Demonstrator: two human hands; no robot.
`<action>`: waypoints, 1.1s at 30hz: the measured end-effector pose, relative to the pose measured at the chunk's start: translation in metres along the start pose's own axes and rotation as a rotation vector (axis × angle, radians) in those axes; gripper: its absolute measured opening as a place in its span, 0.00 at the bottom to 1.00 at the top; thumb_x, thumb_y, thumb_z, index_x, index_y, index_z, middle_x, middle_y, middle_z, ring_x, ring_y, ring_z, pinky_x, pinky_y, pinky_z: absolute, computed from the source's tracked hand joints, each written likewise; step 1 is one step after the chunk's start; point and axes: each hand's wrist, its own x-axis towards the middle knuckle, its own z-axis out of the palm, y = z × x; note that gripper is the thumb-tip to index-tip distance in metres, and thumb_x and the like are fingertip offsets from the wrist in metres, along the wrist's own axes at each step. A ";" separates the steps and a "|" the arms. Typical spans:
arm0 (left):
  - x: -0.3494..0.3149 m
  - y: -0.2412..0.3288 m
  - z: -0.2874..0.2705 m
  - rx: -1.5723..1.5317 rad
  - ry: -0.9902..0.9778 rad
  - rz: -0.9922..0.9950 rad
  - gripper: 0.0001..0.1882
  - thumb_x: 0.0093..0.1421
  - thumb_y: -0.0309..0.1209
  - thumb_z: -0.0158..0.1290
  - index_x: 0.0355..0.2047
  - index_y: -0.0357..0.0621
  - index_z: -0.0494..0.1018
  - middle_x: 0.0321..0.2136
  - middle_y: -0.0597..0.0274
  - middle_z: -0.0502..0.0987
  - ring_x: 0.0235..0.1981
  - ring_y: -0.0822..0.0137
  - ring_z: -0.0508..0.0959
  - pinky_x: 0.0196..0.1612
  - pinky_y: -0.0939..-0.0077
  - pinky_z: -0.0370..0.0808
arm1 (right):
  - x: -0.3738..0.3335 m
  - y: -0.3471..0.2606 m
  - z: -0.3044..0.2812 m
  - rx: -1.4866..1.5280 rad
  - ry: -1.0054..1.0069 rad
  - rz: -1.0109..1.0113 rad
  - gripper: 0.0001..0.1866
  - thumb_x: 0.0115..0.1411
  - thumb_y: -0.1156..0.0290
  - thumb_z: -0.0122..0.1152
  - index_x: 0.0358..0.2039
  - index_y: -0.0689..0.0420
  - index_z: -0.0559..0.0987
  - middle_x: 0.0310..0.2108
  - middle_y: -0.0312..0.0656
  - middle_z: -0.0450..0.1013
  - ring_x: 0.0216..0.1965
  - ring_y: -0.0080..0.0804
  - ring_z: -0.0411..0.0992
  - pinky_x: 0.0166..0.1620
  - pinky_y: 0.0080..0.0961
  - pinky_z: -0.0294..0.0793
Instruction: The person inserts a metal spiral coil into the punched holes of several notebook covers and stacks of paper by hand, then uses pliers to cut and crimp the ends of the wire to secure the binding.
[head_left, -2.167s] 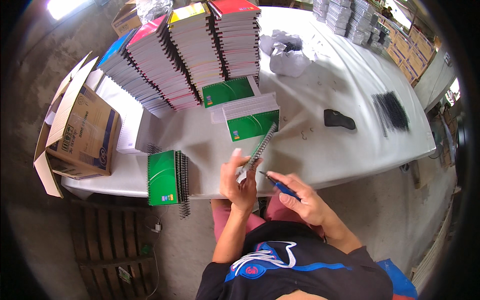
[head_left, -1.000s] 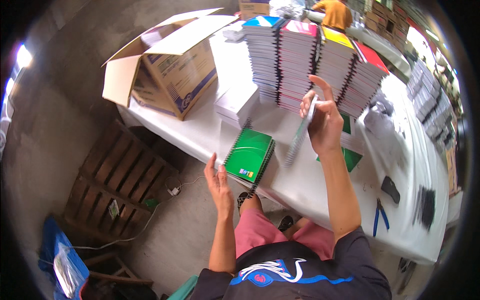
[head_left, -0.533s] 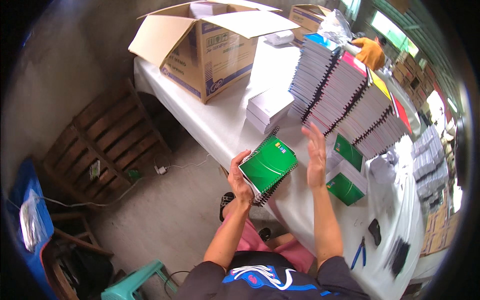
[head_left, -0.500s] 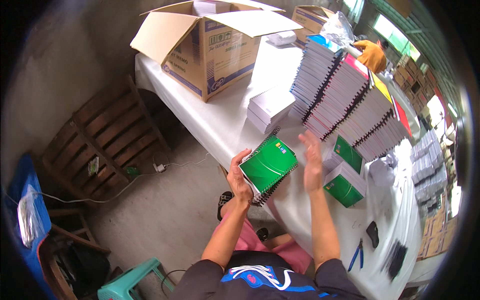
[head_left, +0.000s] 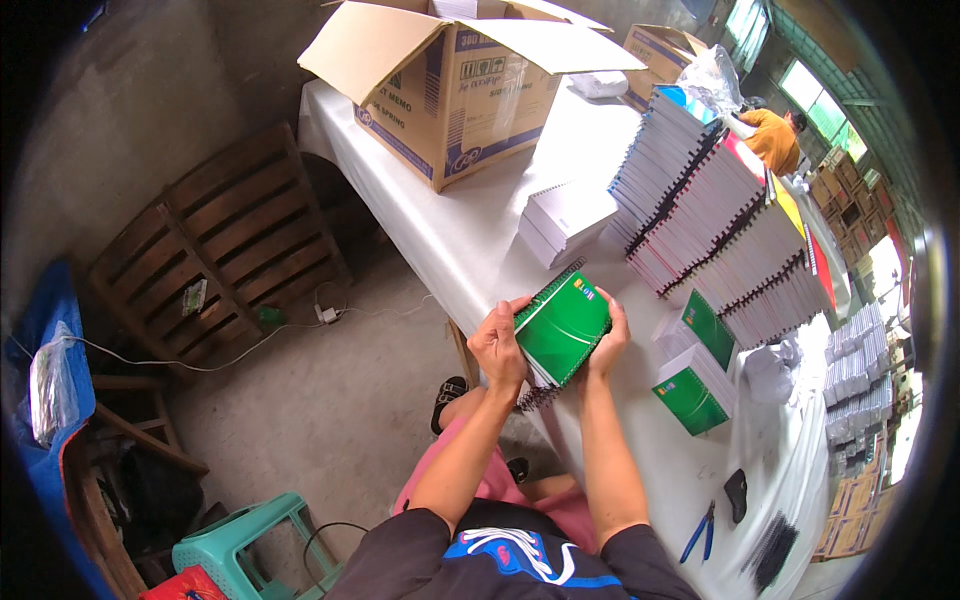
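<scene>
Now the lower notebooks in the small stack of green-covered, wire-bound notebooks (head_left: pixel 563 328) are mostly covered by the topmost one, and some fingers of the left hand (head_left: pixel 500 350) and right hand (head_left: pixel 608 345) are hidden too. Up top, the big brown cardboard box (head_left: pixel 490 105) is clipped by the edge; down left, a bright red item (head_left: pixel 185 585) is cut off, unidentifiable.

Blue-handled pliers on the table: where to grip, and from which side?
Probably by the handles of the blue-handled pliers, from the person's side of the table and above: the handles splay toward that near edge, while the narrow tip points away. The right hand is nearer than the left, but both hold the green spiral notebooks.
</scene>
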 end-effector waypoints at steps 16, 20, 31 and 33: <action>0.016 0.001 -0.022 0.039 -0.069 0.305 0.25 0.67 0.40 0.37 0.50 0.30 0.70 0.48 0.54 0.72 0.50 0.62 0.70 0.55 0.68 0.63 | -0.019 -0.037 0.003 -0.342 0.024 -0.261 0.14 0.61 0.70 0.49 0.47 0.57 0.76 0.50 0.47 0.69 0.50 0.40 0.68 0.58 0.31 0.61; -0.013 0.092 0.000 0.157 0.061 0.693 0.18 0.62 0.31 0.42 0.48 0.30 0.68 0.49 0.49 0.67 0.54 0.55 0.67 0.58 0.59 0.61 | -0.054 -0.119 -0.081 -0.655 0.061 -0.736 0.15 0.53 0.78 0.58 0.43 0.52 0.78 0.48 0.45 0.68 0.49 0.42 0.68 0.56 0.36 0.63; -0.143 0.056 0.156 0.510 -1.139 0.983 0.32 0.53 0.34 0.59 0.59 0.47 0.63 0.55 0.52 0.65 0.59 0.49 0.63 0.58 0.54 0.61 | -0.140 -0.258 -0.501 -1.720 1.070 0.117 0.26 0.54 0.70 0.57 0.56 0.50 0.68 0.54 0.43 0.64 0.55 0.43 0.64 0.54 0.42 0.65; -0.141 0.032 0.159 0.739 -1.100 1.071 0.34 0.53 0.34 0.59 0.60 0.49 0.61 0.57 0.53 0.64 0.61 0.50 0.60 0.60 0.52 0.57 | -0.144 -0.276 -0.526 -1.729 1.143 0.349 0.30 0.55 0.64 0.58 0.59 0.47 0.64 0.57 0.42 0.61 0.60 0.42 0.59 0.57 0.50 0.62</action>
